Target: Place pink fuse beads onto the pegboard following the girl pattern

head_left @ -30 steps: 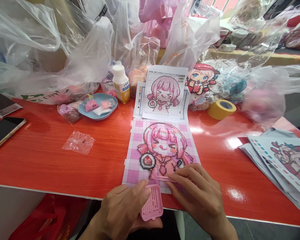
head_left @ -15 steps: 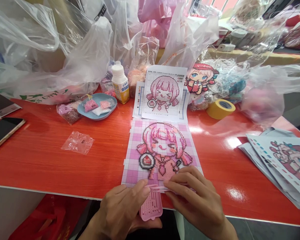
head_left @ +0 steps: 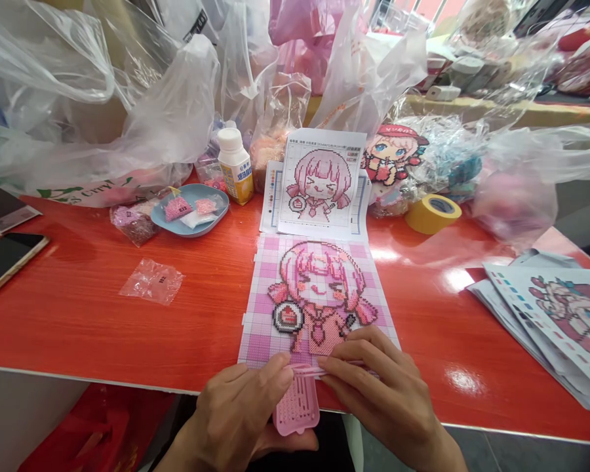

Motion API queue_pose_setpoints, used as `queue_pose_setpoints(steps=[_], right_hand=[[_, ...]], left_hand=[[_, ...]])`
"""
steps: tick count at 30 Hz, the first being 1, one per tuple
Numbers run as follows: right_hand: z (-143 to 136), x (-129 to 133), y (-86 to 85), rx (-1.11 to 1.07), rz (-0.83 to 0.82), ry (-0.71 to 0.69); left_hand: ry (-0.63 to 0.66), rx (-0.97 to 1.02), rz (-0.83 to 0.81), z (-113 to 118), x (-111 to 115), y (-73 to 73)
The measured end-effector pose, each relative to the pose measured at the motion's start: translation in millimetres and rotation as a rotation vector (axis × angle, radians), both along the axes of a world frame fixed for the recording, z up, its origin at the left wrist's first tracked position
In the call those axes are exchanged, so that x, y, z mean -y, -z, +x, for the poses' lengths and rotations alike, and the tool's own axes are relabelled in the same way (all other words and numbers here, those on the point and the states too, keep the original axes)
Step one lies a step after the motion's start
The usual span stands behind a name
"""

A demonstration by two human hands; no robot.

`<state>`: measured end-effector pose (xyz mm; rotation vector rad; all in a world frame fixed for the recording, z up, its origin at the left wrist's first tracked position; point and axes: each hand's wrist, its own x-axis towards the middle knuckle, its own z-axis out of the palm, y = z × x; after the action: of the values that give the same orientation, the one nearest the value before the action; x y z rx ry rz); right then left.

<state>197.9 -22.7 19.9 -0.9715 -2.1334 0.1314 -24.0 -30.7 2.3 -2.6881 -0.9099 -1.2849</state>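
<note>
Pink tray (head_left: 296, 408): at the red table's (head_left: 196, 295) near edge, with beads in it
Left hand (head_left: 238, 410): grips the tray
Right hand (head_left: 386, 387): pinches pink tweezers (head_left: 307, 371) over the tray's top end
Bead girl (head_left: 319, 295): flat on the checked board (head_left: 258, 328), just past the hands
Paper pattern (head_left: 319, 183): behind the board
Blue plate (head_left: 179, 227): left of the pattern, holding little bead bags (head_left: 177, 208)

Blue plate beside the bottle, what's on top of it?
On the blue plate lie a bag of dark pink beads, a bag of paler pink beads and a white packet. Whatever is directly beneath them is covered and can't be seen.
</note>
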Motion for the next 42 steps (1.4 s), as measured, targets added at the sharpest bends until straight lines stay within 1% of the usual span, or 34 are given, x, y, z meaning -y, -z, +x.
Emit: queue_pose_setpoints(steps=[6,10,18,30,42], right_hand=[[0.8,-0.8,-3.3,-0.074,0.001,0.014],[0.4,-3.2,-3.4,-0.085,0.005,0.092],[-1.5,-2.5,2.9,-0.030,0.026,0.217],[-1.2,-1.3,5.5,0.011,0.015,0.211],[-0.5,-1.6,6.9,0.027,0.028,0.198]], left_hand=[[0.014,0.004,-0.018,-0.2,-0.9,-0.3],[0.019,0.007,-0.009,-0.1,-1.3,-0.5],[0.013,-0.005,0.015,0.3,-2.9,-0.4],[0.020,-0.001,0.016,0.2,-2.0,1.5],[0.021,-0.005,0.023,0.3,-3.2,0.0]])
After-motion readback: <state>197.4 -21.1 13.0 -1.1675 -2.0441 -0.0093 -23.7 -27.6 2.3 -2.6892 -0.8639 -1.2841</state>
